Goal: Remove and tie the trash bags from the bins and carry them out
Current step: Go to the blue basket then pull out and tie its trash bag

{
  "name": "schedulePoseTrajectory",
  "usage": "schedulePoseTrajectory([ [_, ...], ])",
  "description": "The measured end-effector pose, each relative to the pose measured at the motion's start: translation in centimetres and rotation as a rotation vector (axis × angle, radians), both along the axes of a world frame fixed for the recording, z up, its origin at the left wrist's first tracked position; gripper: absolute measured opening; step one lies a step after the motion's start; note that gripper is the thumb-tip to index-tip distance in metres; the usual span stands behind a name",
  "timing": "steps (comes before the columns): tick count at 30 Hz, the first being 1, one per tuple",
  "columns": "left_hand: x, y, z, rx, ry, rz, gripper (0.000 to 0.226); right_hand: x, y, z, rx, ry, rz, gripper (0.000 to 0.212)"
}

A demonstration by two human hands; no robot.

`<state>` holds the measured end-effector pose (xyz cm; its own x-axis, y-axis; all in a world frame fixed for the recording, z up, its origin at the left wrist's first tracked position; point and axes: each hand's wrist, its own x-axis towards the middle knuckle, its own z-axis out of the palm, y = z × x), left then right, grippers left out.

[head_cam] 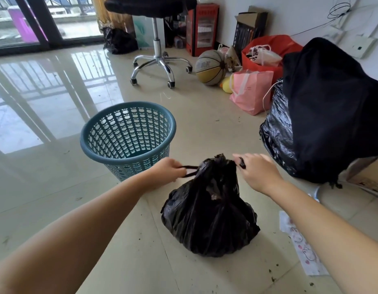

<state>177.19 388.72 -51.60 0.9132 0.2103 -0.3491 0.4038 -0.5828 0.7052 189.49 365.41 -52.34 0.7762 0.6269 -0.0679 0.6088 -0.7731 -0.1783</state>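
Office chair (156, 9) seat cut off at top edge; right hand (256, 172) motion-blurred.

No text can be read with certainty. Faded lettering is seen on the basketball (210, 66), and blurred print on the red cabinet (203, 28), but neither can be made out.

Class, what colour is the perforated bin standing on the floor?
Teal blue-green, seen clearly in the head view: the bin.

The trash bag (209, 211) is glossy black, the bin (128, 139) teal with a lattice of small cut-outs, the floor (56, 187) pale beige tile, the tote bag (250, 92) pink, and the basketball (210, 67) tan with dark seams.
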Motion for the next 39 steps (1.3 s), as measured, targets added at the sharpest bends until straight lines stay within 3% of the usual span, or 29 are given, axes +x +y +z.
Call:
schedulePoseTrajectory([
  [3,-2.7,2.5,-2.8,0.215,0.22,-0.15,0.029,0.5,-3.6,-2.9,-0.313,0.088,-0.098,0.035],
  [10,-6.5,5.2,-6.6,0.371,0.482,-0.215,0.019,0.7,-8.9,-8.4,-0.687,0.281,-0.067,0.034],
  [15,-6.9,5.5,-7.7,0.423,0.512,-0.195,0.02,0.2,-9.9,-9.1,-0.728,0.297,-0.132,0.048],
  [18,-5.7,5.6,-6.4,0.545,0.515,-0.218,0.015,1.5,-8.6,-8.4,-0.524,0.283,-0.256,0.032],
  [19,-5.1,5.6,-5.8,0.584,0.509,-0.234,0.015,2.1,-8.1,-8.0,-0.373,0.288,-0.312,0.024],
  [21,-3.6,5.0,-4.1,0.614,0.446,-0.265,0.017,2.6,-6.6,-6.5,0.126,0.399,-0.447,0.028],
  [23,-1.9,3.4,-2.2,0.569,0.268,-0.288,0.019,2.5,-4.4,-4.5,0.648,0.59,-0.503,0.024],
  [24,-1.0,2.3,-1.2,0.539,0.145,-0.288,0.02,2.3,-3.2,-3.4,0.814,0.681,-0.504,0.02],
  [27,0.9,-1.4,1.9,0.393,-0.189,-0.214,0.022,1.6,0.3,-0.3,1.099,0.934,-0.469,0.022],
  [30,1.8,-4.1,3.0,0.104,-0.239,-0.135,0.013,0.4,2.4,1.6,1.081,1.073,-0.36,0.023],
  [35,2.4,-5.0,2.0,0.013,-0.207,-0.059,0.059,-2.2,3.7,2.5,0.775,1.141,-0.116,0.029],
  [37,2.6,-4.4,1.9,-0.028,-0.228,-0.046,0.049,-2.8,3.9,2.7,0.67,1.246,0.005,0.041],
  [39,2.4,-3.9,1.8,-0.234,-0.191,-0.061,0.027,-3.2,4.0,3.2,0.587,1.268,0.095,0.042],
])
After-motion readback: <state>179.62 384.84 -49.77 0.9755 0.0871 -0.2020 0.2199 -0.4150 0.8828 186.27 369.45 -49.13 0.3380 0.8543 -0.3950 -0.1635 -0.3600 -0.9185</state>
